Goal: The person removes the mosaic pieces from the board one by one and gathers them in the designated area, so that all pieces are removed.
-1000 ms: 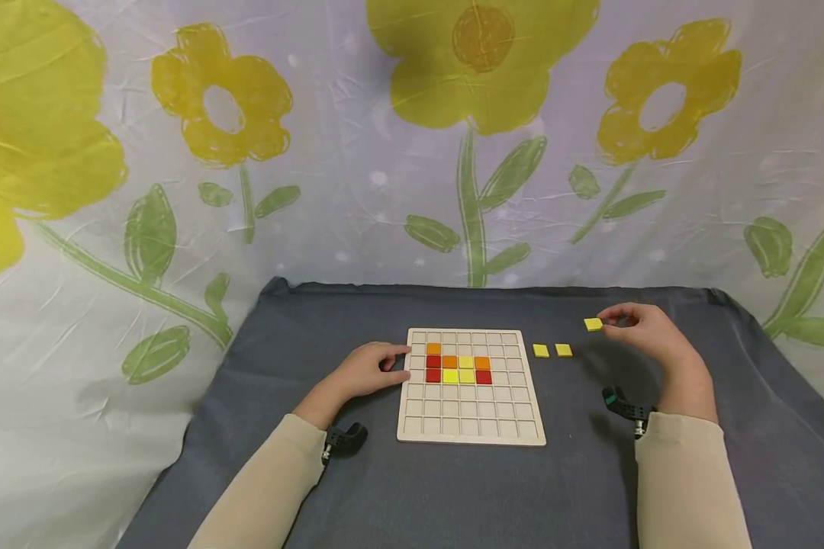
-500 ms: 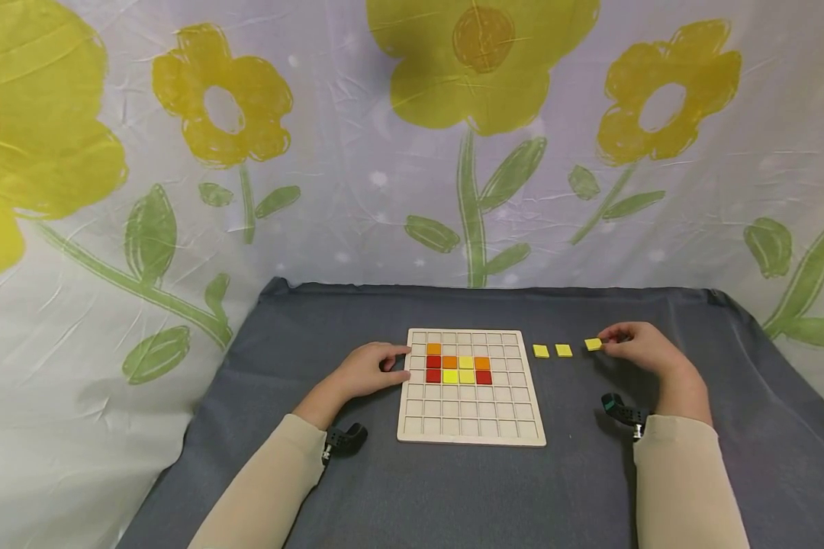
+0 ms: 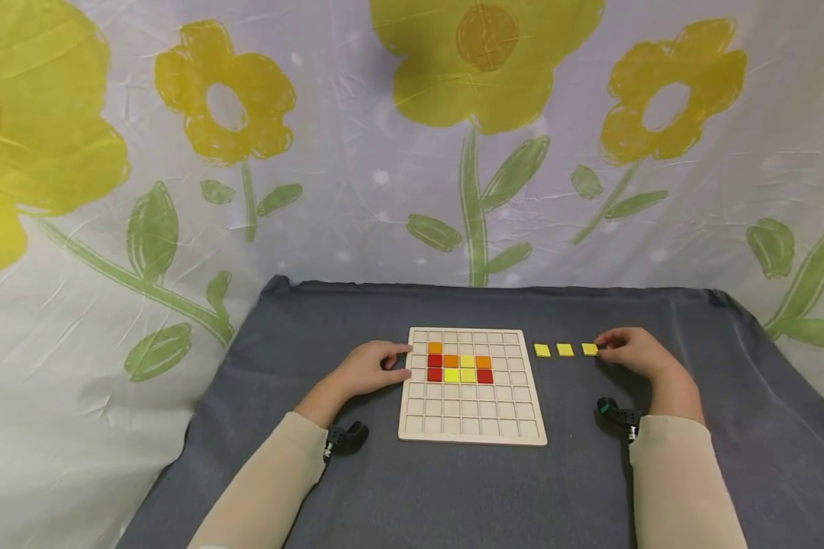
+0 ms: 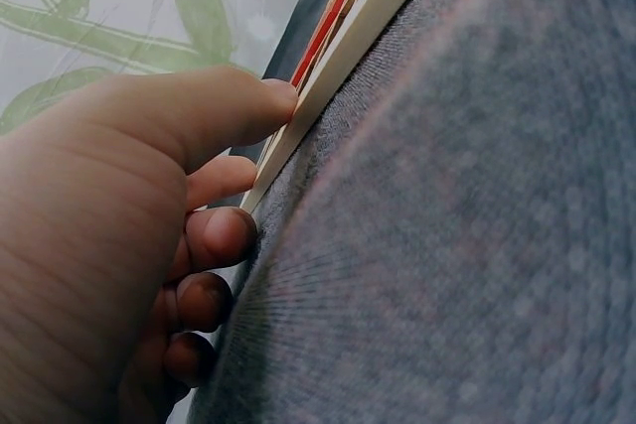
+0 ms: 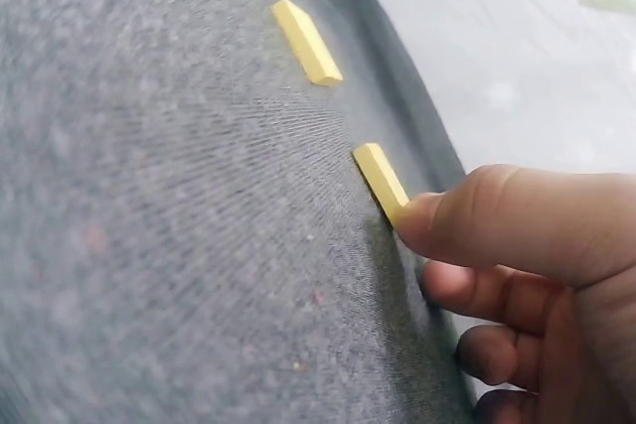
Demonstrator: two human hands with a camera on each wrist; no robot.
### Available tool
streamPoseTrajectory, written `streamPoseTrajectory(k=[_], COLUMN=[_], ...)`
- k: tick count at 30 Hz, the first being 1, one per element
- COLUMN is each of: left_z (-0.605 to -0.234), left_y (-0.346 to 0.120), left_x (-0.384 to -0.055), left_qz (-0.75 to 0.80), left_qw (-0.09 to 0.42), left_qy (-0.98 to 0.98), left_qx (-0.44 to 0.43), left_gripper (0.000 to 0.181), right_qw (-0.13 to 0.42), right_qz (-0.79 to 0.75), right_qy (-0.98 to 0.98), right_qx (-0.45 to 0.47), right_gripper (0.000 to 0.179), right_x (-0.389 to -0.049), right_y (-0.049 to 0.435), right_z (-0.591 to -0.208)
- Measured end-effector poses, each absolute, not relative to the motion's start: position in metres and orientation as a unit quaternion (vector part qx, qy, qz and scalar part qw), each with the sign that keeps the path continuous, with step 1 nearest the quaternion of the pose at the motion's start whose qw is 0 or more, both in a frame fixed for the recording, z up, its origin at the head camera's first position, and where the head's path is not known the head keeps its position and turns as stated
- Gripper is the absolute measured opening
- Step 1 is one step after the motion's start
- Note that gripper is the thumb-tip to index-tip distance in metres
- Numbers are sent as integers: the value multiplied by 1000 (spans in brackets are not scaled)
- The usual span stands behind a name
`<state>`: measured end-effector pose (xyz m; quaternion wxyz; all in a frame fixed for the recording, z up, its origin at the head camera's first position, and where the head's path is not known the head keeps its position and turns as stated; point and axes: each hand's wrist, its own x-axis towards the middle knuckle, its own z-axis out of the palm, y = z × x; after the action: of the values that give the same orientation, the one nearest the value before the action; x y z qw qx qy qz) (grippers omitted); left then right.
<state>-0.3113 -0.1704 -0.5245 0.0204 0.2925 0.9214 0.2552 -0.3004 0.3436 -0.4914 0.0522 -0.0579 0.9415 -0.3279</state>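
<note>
A pale wooden grid board (image 3: pixel 472 427) lies on the table. Red, orange and yellow square tiles fill some of its upper-left cells. My left hand (image 3: pixel 367 370) is at the board's left edge, its thumb and index finger spread apart and touching the rim. In the left wrist view the thumb (image 4: pixel 238 111) rests against the board's side (image 4: pixel 338 67). My right hand (image 3: pixel 642 352) pinches a yellow square tile (image 3: pixel 589 349) by its right side, at the cloth. Two more yellow tiles, one nearer the board (image 3: pixel 542 351) and one between (image 3: pixel 565 350), form a row with it.
A dark grey cloth (image 3: pixel 453 496) covers the table. Behind it hangs a pale curtain (image 3: pixel 357 229) printed with large yellow flowers. Each wrist wears a black camera mount, the left one (image 3: pixel 346 436) and the right one (image 3: pixel 618 413).
My right hand has lowered the yellow tile toward me onto the cloth, in line with the other two. The left hand and the board have stayed in place.
</note>
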Motion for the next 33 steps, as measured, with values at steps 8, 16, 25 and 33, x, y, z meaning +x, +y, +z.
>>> streamPoseTrajectory(k=[8, 16, 25, 33], left_z=[-526, -521, -523, -523], left_y=[-171, -170, -171, -170], left_x=[-313, -310, -311, -310], left_qz=[264, 263, 257, 264], left_qw=[16, 14, 9, 10], left_qy=[916, 916, 917, 915], left_qx=[302, 304, 304, 305], left_gripper=[52, 52, 52, 52], right_qw=[48, 18, -5, -56], right_qz=[-319, -312, -325, -324], right_qy=[945, 949, 944, 939], right_qx=[-49, -41, -53, -101], right_gripper=[37, 44, 50, 47], right_x=[-299, -294, -285, -284], right_y=[342, 334, 315, 284], right_z=[-488, -463, -430, -414])
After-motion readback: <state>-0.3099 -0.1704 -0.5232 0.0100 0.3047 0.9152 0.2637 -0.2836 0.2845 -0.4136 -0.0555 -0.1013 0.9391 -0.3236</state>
